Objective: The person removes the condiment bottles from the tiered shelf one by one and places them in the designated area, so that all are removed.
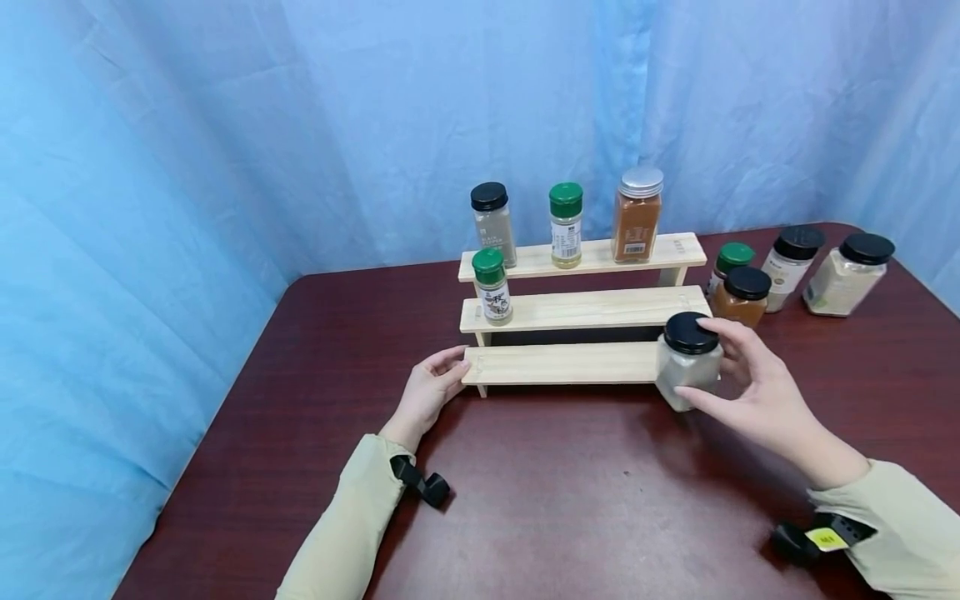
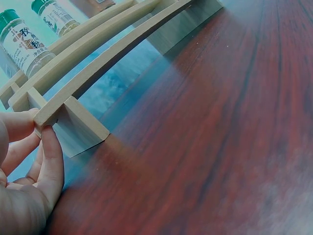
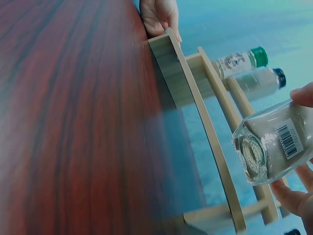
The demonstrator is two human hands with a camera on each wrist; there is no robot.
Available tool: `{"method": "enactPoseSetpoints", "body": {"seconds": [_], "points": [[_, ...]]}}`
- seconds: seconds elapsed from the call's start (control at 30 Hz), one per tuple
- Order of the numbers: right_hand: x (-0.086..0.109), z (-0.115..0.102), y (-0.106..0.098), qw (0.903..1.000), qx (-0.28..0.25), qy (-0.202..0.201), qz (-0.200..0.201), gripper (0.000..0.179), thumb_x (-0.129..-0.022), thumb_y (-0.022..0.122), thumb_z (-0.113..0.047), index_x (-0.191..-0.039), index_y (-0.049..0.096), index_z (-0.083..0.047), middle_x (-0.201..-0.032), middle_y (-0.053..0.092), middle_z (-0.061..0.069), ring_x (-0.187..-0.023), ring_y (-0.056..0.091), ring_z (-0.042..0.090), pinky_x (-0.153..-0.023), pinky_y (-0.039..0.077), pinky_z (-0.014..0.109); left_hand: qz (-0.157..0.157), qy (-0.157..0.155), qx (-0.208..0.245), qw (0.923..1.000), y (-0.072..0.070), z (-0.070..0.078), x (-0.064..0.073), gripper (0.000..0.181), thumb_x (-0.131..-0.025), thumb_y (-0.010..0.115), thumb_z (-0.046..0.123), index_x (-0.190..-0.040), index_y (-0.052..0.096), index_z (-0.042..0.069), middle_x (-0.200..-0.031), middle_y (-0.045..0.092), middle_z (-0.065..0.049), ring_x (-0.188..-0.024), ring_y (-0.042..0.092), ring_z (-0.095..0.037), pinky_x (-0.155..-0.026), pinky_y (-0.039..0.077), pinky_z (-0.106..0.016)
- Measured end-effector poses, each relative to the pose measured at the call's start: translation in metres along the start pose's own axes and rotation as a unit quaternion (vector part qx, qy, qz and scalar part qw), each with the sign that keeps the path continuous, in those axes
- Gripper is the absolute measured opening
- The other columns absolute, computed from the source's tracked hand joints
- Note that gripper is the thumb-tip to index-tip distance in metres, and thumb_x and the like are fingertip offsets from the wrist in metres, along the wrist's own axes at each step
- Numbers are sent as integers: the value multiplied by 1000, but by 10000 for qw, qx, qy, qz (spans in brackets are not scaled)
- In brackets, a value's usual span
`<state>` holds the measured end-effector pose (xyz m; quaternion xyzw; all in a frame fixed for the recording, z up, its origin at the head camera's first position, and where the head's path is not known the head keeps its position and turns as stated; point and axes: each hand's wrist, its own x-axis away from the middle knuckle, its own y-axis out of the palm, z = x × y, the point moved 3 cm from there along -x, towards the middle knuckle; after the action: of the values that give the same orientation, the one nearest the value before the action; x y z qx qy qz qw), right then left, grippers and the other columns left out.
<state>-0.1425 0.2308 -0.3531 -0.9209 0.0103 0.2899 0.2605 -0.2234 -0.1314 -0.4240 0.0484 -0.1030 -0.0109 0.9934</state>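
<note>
A three-step wooden rack (image 1: 562, 364) stands on the dark red table. My left hand (image 1: 431, 387) pinches the left end of its lowest step between thumb and fingers, as the left wrist view shows close up. My right hand (image 1: 757, 396) grips a squat glass jar (image 1: 686, 367) with a black lid and pale contents, at the right end of that step. In the right wrist view the jar's base and barcode label (image 3: 289, 139) show, tilted in front of the rack. On the middle step, at the left, stands a green-capped spice bottle (image 1: 493, 287).
The top step bears a black-capped pepper bottle (image 1: 495, 225), a green-capped bottle (image 1: 566, 225) and a silver-lidded brown jar (image 1: 637, 217). Right of the rack stand a brown jar (image 1: 741, 298), another green-capped bottle (image 1: 731, 257) and two black-lidded jars (image 1: 787, 267). Blue curtain (image 1: 420, 125) hangs behind.
</note>
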Motion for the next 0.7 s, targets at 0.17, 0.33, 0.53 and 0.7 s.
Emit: {"method": "enactPoseSetpoints", "body": {"seconds": [0.17, 0.33, 0.53, 0.7], "points": [[6, 10, -14, 9994, 283, 171, 71, 90, -59, 78, 18, -138, 41, -3, -126, 42, -30, -110, 43, -17, -83, 33, -3, 11, 6, 27, 10000, -1, 0, 0, 38, -93, 56, -1, -131, 52, -4, -82, 57, 5, -68, 57, -1, -63, 49, -15], [8, 15, -27, 9990, 295, 308, 155, 91, -60, 76, 19, -140, 40, -5, -125, 42, -31, -110, 42, -18, -82, 33, -3, -7, -14, 27, 10000, -1, 0, 0, 39, -93, 56, -1, -131, 52, -4, -82, 57, 6, -68, 57, -1, -63, 49, -15], [14, 46, -46, 9976, 263, 546, 341, 93, -63, 75, 19, -143, 37, -9, -126, 45, -23, -107, 46, -15, -81, 35, -1, -22, 5, 39, 10000, -1, 0, 1, 39, -93, 56, 0, -131, 52, -5, -82, 57, 5, -68, 58, -1, -64, 49, -15], [22, 98, -64, 9915, 802, 857, 553, 99, -64, 80, 11, -146, 34, -23, -133, 42, -13, -106, 44, -16, -80, 33, -3, -61, -8, 94, 9999, 0, 1, 1, 39, -92, 56, -1, -131, 52, -5, -81, 57, 5, -69, 58, -1, -65, 50, -16]]}}
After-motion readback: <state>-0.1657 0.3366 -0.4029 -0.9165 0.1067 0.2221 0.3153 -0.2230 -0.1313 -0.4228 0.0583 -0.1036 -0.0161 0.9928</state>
